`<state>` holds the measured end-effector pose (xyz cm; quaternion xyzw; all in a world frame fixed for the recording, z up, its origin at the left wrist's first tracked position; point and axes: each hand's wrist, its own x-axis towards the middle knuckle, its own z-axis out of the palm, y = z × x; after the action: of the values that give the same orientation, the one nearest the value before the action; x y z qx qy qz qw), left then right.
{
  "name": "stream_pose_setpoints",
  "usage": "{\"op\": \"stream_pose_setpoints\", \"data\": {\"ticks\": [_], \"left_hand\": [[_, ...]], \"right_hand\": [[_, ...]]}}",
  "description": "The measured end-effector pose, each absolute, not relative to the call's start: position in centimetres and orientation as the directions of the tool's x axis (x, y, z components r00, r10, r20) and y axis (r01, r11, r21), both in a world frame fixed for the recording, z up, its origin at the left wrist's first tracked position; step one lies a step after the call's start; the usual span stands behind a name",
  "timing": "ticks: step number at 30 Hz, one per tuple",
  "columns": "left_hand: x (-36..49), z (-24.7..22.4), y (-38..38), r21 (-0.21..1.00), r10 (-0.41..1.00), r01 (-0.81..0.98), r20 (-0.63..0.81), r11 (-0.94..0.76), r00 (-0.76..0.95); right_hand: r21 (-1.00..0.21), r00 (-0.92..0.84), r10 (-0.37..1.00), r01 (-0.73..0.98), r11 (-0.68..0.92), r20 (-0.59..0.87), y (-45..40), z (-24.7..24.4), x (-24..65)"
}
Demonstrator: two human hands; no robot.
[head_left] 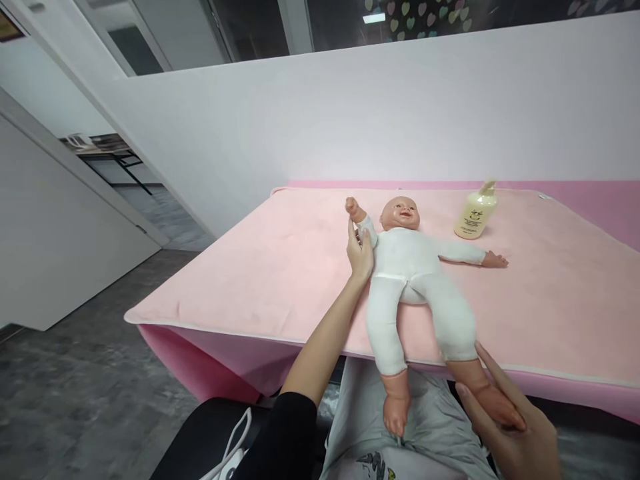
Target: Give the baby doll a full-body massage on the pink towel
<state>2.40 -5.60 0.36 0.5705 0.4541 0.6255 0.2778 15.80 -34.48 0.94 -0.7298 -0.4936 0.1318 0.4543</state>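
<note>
A baby doll (413, 267) is lying on its back in the middle of the frame, on a pink padded table (250, 280), with its head toward the top of the picture and its legs hanging over the near edge toward the bottom. It is wearing a white one-piece suit; the body under the cloth looks soft and stuffed, while the head, hands and feet look like smooth moulded vinyl. It is probably light and floppy at the joints, so the limbs would likely bend wherever they are gripped; the covered upper arm and the bare ankles seem the surest places to take hold, since the cloth gives more friction than the slick feet.

The left hand (360, 253) is reaching up from lower centre with the forearm stretched long, fingers wrapping around the doll's raised arm just left of centre. The right hand (505, 413), at lower right, is cupping one bare foot, fingers extended along it and closing loosely rather than squeezing. The two hands are working well apart.

A pale yellow pump bottle (475, 213) is standing upright at upper right of the doll, near its outstretched arm but not touching it
</note>
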Motion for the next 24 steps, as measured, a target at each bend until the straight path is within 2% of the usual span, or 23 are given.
{"op": "stream_pose_setpoints", "data": {"ticks": [3, 6, 9, 12, 15, 18, 21, 24], "left_hand": [[2.5, 0.5, -6.0, 0.772, 0.799, 0.257, 0.601, -0.581, 0.003], [2.6, 0.4, -6.1, 0.64, 0.719, 0.342, 0.663, -0.688, 0.207], [2.5, 0.3, -6.0, 0.566, 0.679, 0.389, 0.675, -0.727, 0.288], [2.6, 0.3, -6.0, 0.541, 0.668, 0.407, 0.676, -0.736, 0.311], [2.7, 0.3, -5.9, 0.582, 0.697, 0.395, 0.658, -0.711, 0.286], [2.6, 0.2, -5.6, 0.686, 0.769, 0.358, 0.609, -0.633, 0.194], [2.5, 0.0, -5.3, 0.786, 0.844, 0.322, 0.529, -0.528, 0.093], [2.3, 0.0, -5.2, 0.833, 0.878, 0.307, 0.479, -0.461, 0.018]], "right_hand": [[-0.821, 0.523, 0.812, 0.562, -0.101, 0.258, -31.8, 1.4, 17.1], [-0.874, 0.542, 0.813, 0.478, -0.089, 0.213, -27.8, 2.0, 17.8], [-0.929, 0.526, 0.845, 0.352, -0.115, 0.095, -24.7, 2.5, 18.3], [-0.958, 0.496, 0.867, 0.268, -0.104, 0.045, -23.5, 2.9, 18.5], [-0.953, 0.5, 0.865, 0.28, -0.112, 0.046, -24.3, 3.0, 18.1], [-0.924, 0.489, 0.868, 0.366, -0.11, 0.09, -26.8, 2.6, 17.9], [-0.896, 0.381, 0.919, 0.435, -0.087, 0.096, -30.0, 1.7, 18.2], [-0.881, 0.268, 0.961, 0.467, -0.073, 0.063, -32.7, 0.8, 18.8]]}}
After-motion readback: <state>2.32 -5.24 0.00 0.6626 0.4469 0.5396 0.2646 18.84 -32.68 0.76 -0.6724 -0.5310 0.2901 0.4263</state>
